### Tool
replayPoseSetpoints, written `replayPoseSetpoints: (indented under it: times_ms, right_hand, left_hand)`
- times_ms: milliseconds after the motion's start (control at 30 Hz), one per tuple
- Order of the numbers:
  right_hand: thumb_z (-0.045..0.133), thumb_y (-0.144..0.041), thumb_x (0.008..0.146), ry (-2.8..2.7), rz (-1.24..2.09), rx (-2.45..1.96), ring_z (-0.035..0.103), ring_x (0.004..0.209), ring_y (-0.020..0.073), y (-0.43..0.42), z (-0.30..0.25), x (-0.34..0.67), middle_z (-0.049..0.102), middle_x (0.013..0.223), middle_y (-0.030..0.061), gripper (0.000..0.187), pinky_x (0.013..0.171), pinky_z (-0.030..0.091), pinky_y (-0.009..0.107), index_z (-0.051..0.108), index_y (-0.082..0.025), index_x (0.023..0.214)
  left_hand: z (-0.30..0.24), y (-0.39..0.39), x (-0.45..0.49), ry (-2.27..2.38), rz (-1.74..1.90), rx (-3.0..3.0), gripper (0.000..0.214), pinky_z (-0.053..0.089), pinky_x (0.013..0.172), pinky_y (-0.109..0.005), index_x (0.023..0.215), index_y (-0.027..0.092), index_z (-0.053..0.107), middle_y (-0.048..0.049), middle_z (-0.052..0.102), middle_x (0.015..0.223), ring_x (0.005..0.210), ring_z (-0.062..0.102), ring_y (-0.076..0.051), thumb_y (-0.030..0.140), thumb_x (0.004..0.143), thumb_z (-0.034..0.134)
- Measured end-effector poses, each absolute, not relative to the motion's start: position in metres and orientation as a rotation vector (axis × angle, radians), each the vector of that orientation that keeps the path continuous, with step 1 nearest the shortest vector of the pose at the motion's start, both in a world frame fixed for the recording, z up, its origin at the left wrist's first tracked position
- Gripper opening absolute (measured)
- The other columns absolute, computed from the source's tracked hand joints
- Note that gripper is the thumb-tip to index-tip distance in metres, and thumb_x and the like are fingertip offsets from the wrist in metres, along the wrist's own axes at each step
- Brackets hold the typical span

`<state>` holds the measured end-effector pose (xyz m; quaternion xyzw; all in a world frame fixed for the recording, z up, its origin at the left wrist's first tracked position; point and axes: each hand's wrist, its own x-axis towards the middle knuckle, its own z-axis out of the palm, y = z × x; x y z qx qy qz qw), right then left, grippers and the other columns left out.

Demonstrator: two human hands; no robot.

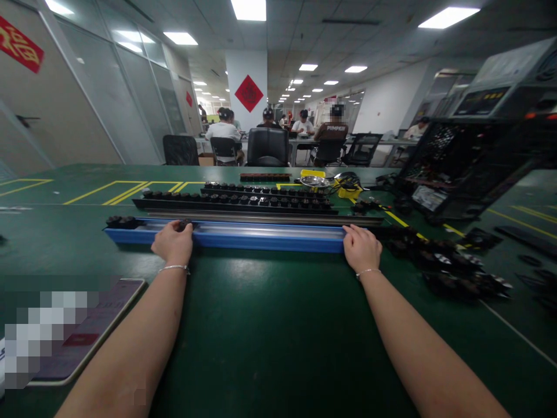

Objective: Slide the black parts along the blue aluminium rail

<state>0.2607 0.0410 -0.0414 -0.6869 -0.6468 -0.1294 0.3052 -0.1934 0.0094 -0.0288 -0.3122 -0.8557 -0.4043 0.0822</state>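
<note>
A long blue channel (270,241) with a shiny metallic inside lies crosswise on the green table. Two or so small black parts (122,222) sit at its left end. My left hand (173,241) is closed at the channel's left portion, fingers around a small black part (185,224) that is partly hidden. At the channel's right end, my right hand (362,247) grips the rim, thumb side toward me and fingertips over the edge. Just behind lie a long thin dark rail (265,219) and black strips (243,200) lined with several small black parts.
Loose black parts (448,261) are heaped to the right. An open computer case (461,151) stands behind them. A yellow holder (348,188) with cables and a metal dish (315,182) sit farther back. A flat purple tray-like item (100,331) lies at left. People sit at far desks.
</note>
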Motion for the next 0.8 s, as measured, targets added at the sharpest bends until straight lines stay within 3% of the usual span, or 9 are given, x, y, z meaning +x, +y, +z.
replayPoseSetpoints:
  times_ms: [800]
  right_hand:
    - [0.035, -0.028, 0.088, -1.736, -0.328, -1.827, 0.046, 0.113, 0.0236, 0.0424, -0.0412, 0.2626, 0.059, 0.124, 0.0033, 0.039, 0.091, 0.035, 0.041, 0.064, -0.027, 0.115]
  left_hand:
    - [-0.0304, 0.0101, -0.1888, -2.557, -1.138, -1.014, 0.044, 0.041, 0.088, -0.045, 0.105, 0.022, 0.065, -0.0087, 0.069, 0.104, 0.102, 0.059, -0.031, 0.050, 0.073, 0.057]
